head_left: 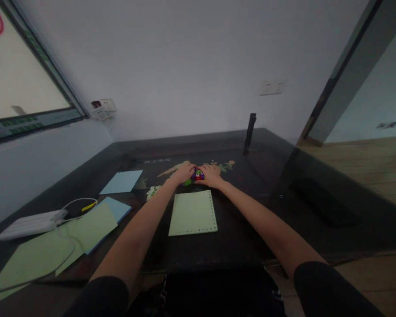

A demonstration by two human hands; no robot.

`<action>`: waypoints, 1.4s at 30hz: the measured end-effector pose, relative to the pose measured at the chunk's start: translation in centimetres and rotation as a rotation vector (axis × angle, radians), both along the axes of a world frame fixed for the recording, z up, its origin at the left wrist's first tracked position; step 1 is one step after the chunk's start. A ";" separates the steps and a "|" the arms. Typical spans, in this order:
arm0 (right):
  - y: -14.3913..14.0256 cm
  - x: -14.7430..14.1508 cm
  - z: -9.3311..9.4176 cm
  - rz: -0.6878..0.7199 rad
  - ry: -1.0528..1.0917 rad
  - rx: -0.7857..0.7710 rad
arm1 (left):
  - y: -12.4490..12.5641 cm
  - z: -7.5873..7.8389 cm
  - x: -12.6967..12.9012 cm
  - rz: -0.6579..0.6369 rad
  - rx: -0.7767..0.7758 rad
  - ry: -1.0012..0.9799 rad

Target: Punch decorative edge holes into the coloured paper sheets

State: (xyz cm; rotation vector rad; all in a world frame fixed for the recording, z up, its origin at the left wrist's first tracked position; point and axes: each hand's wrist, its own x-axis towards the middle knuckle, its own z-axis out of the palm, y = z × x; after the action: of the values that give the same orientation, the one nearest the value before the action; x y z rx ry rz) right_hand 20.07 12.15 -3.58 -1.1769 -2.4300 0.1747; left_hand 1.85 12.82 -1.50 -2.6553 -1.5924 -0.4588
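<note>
We cup our left hand (184,173) and right hand (211,175) around a small multicoloured plastic toy (197,175), fingers closed on it from both sides, steadying it against the dark glass-topped bench (251,220).

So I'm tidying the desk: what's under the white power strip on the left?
The white power strip lies partly on a green sheet and the dark desk. Anything beneath it is hidden.

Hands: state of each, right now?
Left hand: closed on the toy, left side.
Right hand: closed on the toy, right side.
</note>
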 end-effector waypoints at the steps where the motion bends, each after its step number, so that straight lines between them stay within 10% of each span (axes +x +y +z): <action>1: 0.0 0.0 0.0 -0.001 0.000 0.000 | 0.0 -0.1 0.0 0.008 0.001 -0.002; 13: -0.5 0.6 0.0 -0.013 0.151 0.008 | -3.3 2.6 1.4 0.091 0.231 -0.145; 19: -3.2 4.0 2.4 0.009 0.376 0.042 | -14.0 4.3 5.4 -0.319 0.199 -0.194; 25: -10.8 7.1 4.1 0.104 0.282 -0.063 | -22.0 2.1 9.7 -0.814 0.159 0.033; 28: -14.9 8.1 3.8 0.352 0.076 -0.003 | -23.0 0.8 10.0 -1.018 0.144 0.091; 32: -18.5 8.8 2.6 0.660 -0.104 0.117 | -23.2 0.0 9.0 -0.972 0.111 0.074; 42: -19.2 8.2 1.4 0.789 -0.015 0.173 | -23.3 -0.2 8.9 -0.952 0.126 0.129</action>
State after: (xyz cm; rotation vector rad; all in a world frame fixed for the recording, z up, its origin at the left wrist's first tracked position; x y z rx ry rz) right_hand 28.29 -7.01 -2.18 -0.1006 -2.7234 0.1782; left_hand 10.71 -10.51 -1.73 -3.0766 -0.1635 -0.3432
